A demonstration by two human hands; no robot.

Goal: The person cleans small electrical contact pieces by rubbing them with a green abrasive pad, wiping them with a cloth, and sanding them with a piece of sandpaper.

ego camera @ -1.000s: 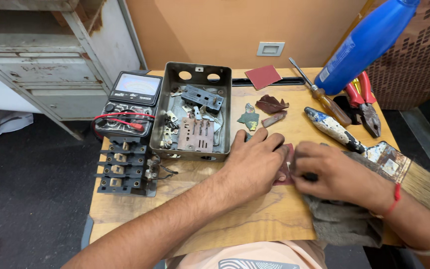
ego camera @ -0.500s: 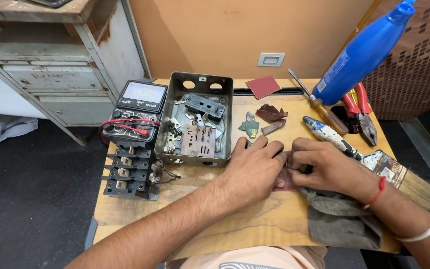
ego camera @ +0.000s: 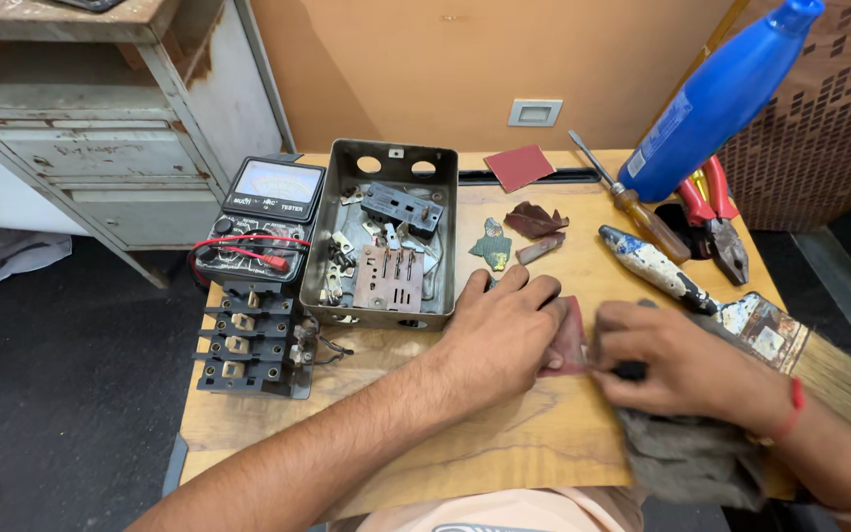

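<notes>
While I watch the head view, my left hand (ego camera: 494, 330) presses flat, fingers spread narrow, on a reddish piece of sandpaper (ego camera: 568, 340) lying on the wooden table (ego camera: 366, 394), and my right hand (ego camera: 677, 360) pinches its other edge together with a small dark part (ego camera: 630, 370) I cannot make out. If the pinch loosens, I judge the part could slip and roll toward the grey cloth (ego camera: 691, 458) at the table edge. A wide stroke could also knock the paintbrush (ego camera: 770, 330) just beside that hand.
</notes>
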